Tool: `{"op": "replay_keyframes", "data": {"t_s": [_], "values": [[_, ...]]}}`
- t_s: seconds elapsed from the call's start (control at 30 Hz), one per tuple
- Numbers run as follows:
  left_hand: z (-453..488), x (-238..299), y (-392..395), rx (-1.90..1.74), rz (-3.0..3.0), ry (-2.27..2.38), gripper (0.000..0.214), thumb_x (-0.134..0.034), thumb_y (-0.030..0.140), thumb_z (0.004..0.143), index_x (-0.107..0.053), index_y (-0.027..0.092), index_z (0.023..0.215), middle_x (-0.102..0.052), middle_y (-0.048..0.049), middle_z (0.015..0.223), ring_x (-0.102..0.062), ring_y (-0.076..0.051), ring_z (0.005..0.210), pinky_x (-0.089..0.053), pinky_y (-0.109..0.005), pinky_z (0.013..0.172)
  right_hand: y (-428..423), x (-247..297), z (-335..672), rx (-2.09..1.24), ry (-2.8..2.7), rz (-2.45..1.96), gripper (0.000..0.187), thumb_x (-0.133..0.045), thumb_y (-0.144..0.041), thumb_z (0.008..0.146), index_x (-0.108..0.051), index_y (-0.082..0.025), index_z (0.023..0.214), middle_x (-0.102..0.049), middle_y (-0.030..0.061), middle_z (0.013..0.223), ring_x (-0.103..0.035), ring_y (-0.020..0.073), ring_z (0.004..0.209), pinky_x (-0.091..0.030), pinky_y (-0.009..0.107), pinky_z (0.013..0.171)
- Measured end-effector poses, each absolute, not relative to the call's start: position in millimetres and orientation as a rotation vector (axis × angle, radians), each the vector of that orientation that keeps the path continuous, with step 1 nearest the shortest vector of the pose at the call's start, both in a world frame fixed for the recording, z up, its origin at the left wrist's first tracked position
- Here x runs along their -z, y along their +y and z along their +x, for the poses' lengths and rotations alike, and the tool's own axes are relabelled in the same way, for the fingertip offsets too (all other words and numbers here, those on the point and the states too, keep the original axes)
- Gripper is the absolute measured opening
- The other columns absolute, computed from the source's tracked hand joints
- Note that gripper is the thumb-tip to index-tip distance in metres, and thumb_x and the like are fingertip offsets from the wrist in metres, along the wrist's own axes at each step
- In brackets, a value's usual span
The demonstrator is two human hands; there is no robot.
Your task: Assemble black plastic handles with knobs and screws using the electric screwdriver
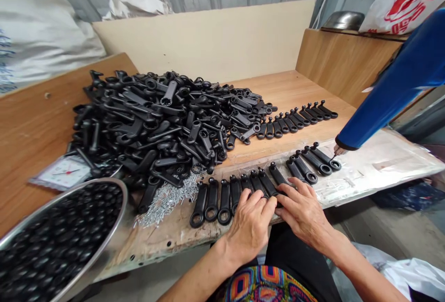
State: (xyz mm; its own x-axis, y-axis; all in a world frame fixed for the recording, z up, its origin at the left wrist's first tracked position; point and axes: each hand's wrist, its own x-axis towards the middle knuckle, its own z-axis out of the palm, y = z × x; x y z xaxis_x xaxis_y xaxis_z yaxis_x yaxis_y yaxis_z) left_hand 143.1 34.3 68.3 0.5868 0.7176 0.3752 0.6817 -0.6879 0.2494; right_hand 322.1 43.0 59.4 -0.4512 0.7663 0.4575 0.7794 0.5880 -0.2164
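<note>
Black crank handles (243, 188), each with a ring at one end and a small ball-topped pin at the other, lie side by side along the bench's front edge. My left hand (251, 223) curls over the ring ends of several of them, fingertips pressed down. Close against it, my right hand (304, 211) has its fingers on the lower end of a crank handle (276, 173), hiding its ring. Both thumbs' contact is partly hidden. Right of my hands lie more crank handles (306, 165). A blue power screwdriver (389, 84) hangs with its tip by the outermost one.
A large heap of black crank handles (163, 121) covers the left bench. Small silver screws (170, 200) lie in front, beside a metal bowl (123, 200) of black knobs (62, 237). Another handle row (295, 120) lies behind. A small white clock (66, 172) leans near the heap.
</note>
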Motion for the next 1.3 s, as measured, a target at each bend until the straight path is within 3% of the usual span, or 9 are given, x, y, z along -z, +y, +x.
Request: {"op": "replay_keyframes", "data": {"t_s": [0.17,0.37,0.57,0.77,1.3], "values": [[132.6,-78.7,28.2,-0.680,2.731,1.255,0.030,-0.042,0.015,0.086,-0.053,0.016,0.114,-0.062,-0.0085,0.105,-0.051,-0.022,0.107,-0.036,-0.042,0.094,42.0,-54.0,345.6,0.152,-2.234,-1.263,0.022,-0.053,-0.029,0.085,-0.063,-0.019,0.102,-0.061,0.0098,0.112,-0.043,0.0315,0.115,-0.038,0.045,0.090],[84.8,-70.4,12.0,-0.887,2.674,1.628,0.027,-0.050,0.021,0.085,-0.055,0.015,0.111,-0.057,-0.0112,0.118,-0.045,-0.027,0.118,-0.036,-0.045,0.096,47.6,-41.4,361.8,0.301,-2.200,-1.319,0.024,-0.052,-0.035,0.085,-0.064,-0.020,0.099,-0.064,0.0091,0.106,-0.046,0.0341,0.113,-0.039,0.046,0.086],[50.6,-49.7,3.0,-0.748,2.640,1.872,0.032,-0.050,0.024,0.085,-0.054,0.014,0.116,-0.049,-0.0157,0.128,-0.039,-0.033,0.122,-0.039,-0.053,0.093,48.4,-42.2,356.3,0.269,-2.327,-1.325,0.025,-0.049,-0.031,0.086,-0.063,-0.022,0.105,-0.064,0.0074,0.107,-0.043,0.0335,0.115,-0.037,0.047,0.089],[48.1,-49.7,4.1,-0.734,2.588,1.794,0.032,-0.048,0.028,0.087,-0.057,0.015,0.115,-0.052,-0.0137,0.124,-0.040,-0.031,0.122,-0.041,-0.051,0.096,53.9,-39.1,362.0,0.253,-2.349,-1.299,0.027,-0.046,-0.032,0.087,-0.064,-0.023,0.104,-0.065,0.0078,0.107,-0.044,0.0329,0.115,-0.040,0.045,0.084],[28.1,-59.5,11.3,-0.650,2.638,1.518,0.032,-0.051,0.030,0.084,-0.057,0.018,0.113,-0.056,-0.0101,0.124,-0.048,-0.025,0.119,-0.040,-0.046,0.099,58.4,-48.1,357.4,0.175,-2.437,-1.244,0.026,-0.047,-0.022,0.085,-0.062,-0.021,0.106,-0.064,0.0064,0.110,-0.041,0.0318,0.118,-0.039,0.047,0.089]]}}
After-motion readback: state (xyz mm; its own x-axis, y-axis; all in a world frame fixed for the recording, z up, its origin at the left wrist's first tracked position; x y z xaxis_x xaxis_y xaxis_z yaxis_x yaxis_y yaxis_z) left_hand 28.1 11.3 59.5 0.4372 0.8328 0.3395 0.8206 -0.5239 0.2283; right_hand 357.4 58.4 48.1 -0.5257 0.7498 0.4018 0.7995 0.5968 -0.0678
